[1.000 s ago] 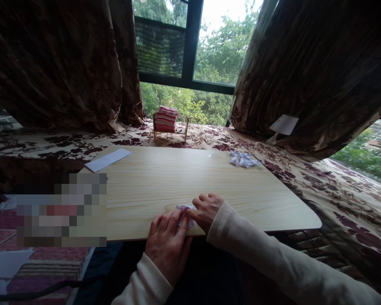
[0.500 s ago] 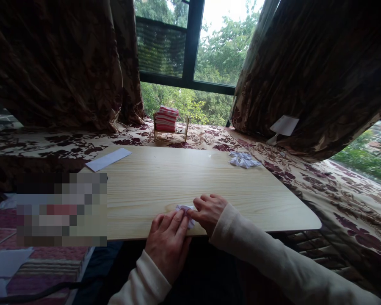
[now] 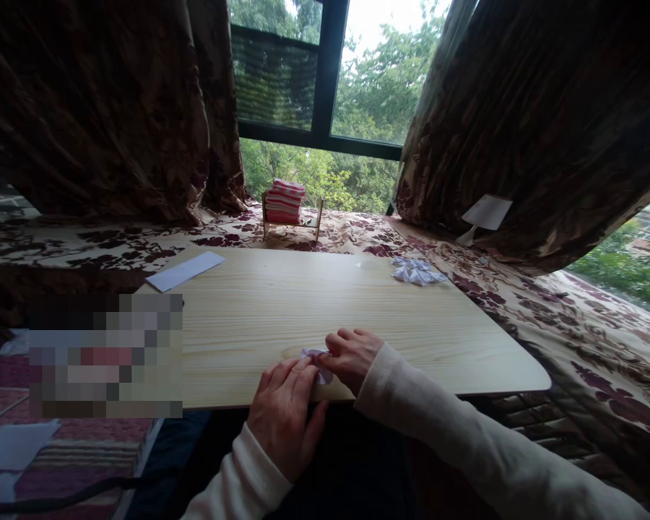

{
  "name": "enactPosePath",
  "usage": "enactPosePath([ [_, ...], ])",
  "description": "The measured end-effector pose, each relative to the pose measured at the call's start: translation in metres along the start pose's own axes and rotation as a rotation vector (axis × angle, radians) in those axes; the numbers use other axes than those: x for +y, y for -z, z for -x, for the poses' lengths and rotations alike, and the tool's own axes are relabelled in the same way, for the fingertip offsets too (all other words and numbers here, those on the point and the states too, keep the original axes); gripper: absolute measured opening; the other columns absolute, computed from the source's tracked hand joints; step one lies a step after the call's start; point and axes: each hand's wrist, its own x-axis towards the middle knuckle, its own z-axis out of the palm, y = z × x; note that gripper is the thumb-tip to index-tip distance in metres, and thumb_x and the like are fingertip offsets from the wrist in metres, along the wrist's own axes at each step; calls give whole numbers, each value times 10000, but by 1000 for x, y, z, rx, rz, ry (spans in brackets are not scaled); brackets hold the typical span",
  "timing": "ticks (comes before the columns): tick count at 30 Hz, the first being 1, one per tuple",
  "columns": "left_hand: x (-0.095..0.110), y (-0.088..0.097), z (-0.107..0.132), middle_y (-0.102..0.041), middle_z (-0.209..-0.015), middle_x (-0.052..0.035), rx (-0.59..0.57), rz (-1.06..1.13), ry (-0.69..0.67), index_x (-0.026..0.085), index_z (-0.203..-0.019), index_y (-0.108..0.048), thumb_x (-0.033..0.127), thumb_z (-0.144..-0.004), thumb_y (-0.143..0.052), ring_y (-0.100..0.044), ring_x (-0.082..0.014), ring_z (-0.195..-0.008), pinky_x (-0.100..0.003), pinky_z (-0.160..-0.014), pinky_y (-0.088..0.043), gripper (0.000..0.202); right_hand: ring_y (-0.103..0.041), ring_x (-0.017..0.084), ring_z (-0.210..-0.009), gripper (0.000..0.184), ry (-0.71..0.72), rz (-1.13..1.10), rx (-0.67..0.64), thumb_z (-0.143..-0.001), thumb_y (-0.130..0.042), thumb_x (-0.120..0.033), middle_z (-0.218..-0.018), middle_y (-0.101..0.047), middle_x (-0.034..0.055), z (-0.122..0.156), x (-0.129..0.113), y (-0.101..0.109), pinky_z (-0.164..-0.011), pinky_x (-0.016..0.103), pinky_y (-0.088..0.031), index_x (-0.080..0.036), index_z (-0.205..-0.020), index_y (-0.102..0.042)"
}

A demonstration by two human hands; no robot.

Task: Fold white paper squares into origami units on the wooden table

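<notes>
Two hands are together at the near edge of one wood-grain tabletop (image 3: 303, 310): left hand (image 3: 284, 412) and right hand (image 3: 352, 355) both touch one small folded paper (image 3: 323, 374), whitish, creased, partly covered; whether they pinch or only press, I cannot tell. Far left lies one flat paper strip (image 3: 185, 271); far right, several folded paper pieces (image 3: 417, 271), overlapping, not countable. Beyond, one small rack (image 3: 319, 220) bears one red-and-white cloth stack (image 3: 284, 201).

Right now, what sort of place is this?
Likely a room in a home: brown floral fabric curtains flank a dark-framed glass window, and a cream-and-maroon floral cloth spreads around a pale wood-grain tabletop.
</notes>
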Motion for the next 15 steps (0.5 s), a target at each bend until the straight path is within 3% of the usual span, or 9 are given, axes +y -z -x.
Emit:
enactPosePath([
  [4,3,0,-2,-585,-1100,-133,-3,-44,6,83,-1088,-539,238,-773,-485,-478,-260,-1031,-412,-883,-362,356,-488,216,-847,264,-9,-3,-17,-871,-373,-221,-926,-576,95,-1,-1,3,-667,330,-369,-188,-981,-610],
  [8,2,-2,-2,-582,-1112,-124,-29,-91,10,115,-1051,-583,291,-771,-479,-481,-270,-1021,-421,-868,-359,347,-479,187,-789,309,41,-59,74,-807,-472,-226,-910,-570,74,13,10,4,-669,304,-359,-228,-1105,-557],
  [11,3,-3,-2,-577,-1123,-123,-35,-115,9,120,-1067,-581,311,-765,-475,-477,-275,-1019,-429,-865,-352,373,-463,170,-768,396,-26,-65,258,-776,-475,-155,-890,-564,58,31,17,-9,-677,290,-344,-242,-1160,-519],
  [15,15,-4,-3,-596,-1076,-139,-41,-160,32,94,-1035,-599,292,-759,-476,-493,-277,-976,-432,-842,-359,361,-485,180,-745,484,-26,-62,221,-774,-483,-206,-846,-580,50,45,6,-36,-651,296,-343,-253,-1252,-425],
])
